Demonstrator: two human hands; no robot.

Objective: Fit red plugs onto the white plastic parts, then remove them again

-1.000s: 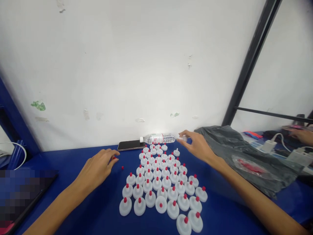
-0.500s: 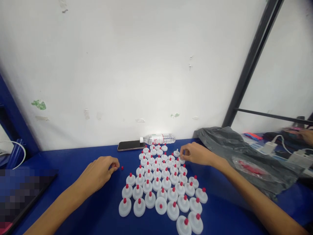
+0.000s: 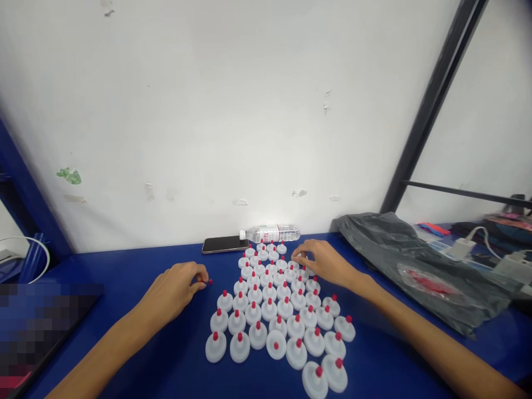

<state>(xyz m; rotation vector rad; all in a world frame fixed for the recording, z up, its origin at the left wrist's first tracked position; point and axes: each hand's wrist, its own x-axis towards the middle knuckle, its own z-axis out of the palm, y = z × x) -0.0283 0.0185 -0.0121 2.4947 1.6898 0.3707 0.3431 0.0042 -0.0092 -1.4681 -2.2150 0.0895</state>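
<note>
My left hand [image 3: 177,285] is low over the blue table, thumb and index finger pinched together with a bit of red, a small red cap [image 3: 202,280], showing between them. Just beyond its fingertips a second red cap lies loose on the table. My right hand [image 3: 326,261] reaches over the back right of a group of white round spouted discs [image 3: 269,309]. Its fingers are curled down around a white spouted disc there, mostly hidden by them. The visible discs in the group carry red caps on their spouts; several stand close together in rough rows.
Behind the discs, a clear water bottle [image 3: 272,233] lies on its side against the wall, with a phone [image 3: 224,244] beside it. A dark grey plastic bag [image 3: 382,255] covers the right side, bearing a clear packet of red pieces [image 3: 430,281]. A blurred dark slab lies at the left.
My right hand put a white disc down at the group's right edge, then shifted left onto the neighbouring uncapped disc. My left hand lowered slightly and moved toward the loose red cap.
</note>
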